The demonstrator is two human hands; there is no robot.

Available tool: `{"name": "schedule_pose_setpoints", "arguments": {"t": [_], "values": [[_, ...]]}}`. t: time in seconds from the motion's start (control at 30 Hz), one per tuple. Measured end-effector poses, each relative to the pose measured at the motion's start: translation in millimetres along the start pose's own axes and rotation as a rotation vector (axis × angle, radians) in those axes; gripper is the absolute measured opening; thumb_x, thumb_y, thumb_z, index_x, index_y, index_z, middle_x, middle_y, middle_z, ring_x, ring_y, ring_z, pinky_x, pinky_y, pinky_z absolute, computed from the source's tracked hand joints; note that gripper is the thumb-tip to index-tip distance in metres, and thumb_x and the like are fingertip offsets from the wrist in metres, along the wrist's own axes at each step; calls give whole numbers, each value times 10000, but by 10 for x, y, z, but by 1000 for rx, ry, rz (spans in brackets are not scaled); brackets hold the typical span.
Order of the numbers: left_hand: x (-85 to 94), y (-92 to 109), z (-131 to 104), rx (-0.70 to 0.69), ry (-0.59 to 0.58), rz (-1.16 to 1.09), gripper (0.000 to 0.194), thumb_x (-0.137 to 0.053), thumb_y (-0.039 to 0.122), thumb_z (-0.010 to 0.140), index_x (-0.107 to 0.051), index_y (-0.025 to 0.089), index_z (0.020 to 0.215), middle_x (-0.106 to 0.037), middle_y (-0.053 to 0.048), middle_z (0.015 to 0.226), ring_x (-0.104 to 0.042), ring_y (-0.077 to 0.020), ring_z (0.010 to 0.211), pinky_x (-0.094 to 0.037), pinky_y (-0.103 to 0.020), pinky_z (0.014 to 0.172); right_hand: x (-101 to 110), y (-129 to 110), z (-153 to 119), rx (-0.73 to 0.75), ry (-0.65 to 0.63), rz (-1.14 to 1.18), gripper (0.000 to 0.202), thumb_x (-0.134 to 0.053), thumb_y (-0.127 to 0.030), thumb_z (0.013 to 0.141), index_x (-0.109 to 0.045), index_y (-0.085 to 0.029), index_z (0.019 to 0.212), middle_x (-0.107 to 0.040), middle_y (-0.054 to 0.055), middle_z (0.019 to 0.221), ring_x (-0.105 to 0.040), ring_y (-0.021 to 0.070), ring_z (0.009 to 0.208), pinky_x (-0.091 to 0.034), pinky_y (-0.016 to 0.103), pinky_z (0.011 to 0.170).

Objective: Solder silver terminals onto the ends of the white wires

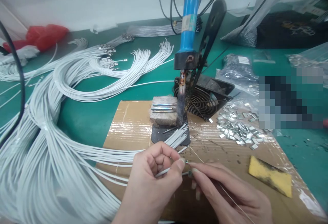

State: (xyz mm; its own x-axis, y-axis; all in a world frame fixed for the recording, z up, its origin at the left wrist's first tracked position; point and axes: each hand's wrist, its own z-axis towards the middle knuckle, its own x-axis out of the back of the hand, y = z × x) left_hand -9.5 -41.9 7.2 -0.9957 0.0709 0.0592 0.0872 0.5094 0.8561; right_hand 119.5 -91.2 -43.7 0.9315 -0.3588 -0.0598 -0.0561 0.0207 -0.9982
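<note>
left hand (pixel 156 179): clamped on white cable (pixel 164 172), likely steadying it | right hand (pixel 228 186): fingertips near together, clamping cannot be told | soldering iron (pixel 189 29): points downward, seemingly freeing hands

The tiny part (pixel 187 162) between the left hand (pixel 147 176) and right hand (pixel 235 187) is mostly covered; the blue handle (pixel 191 9) is cut off above.
</note>
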Motion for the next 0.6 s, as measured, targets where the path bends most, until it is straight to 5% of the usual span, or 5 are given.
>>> {"name": "schedule_pose_setpoints", "arguments": {"t": [0.27,0.43,0.6], "values": [[-21,1,-16,5,38,13,193,-713,309,713,-593,172,649,-430,93,513,-294,-70,505,-202,-223,520,98,26,89,-3,-118,-65,130,-818,-231,832,-885,-337,866,-727,-8,618,-666,121,511,-531,138,474],[-20,-2,-12,13,46,-13,202,-714,327,714,-601,172,650,-426,96,505,-282,-66,492,-185,-229,517,117,66,73,-147,-35,-20,68,-853,-348,795,-883,-287,799,-714,16,585,-637,119,478,-515,143,453],[-5,-8,-5,1,36,-7,191,-717,311,722,-607,170,657,-413,101,505,-271,-65,496,-172,-234,520,156,109,90,-139,-69,-7,38,-857,-322,808,-885,-315,834,-740,10,600,-653,114,475,-521,131,461]]}}
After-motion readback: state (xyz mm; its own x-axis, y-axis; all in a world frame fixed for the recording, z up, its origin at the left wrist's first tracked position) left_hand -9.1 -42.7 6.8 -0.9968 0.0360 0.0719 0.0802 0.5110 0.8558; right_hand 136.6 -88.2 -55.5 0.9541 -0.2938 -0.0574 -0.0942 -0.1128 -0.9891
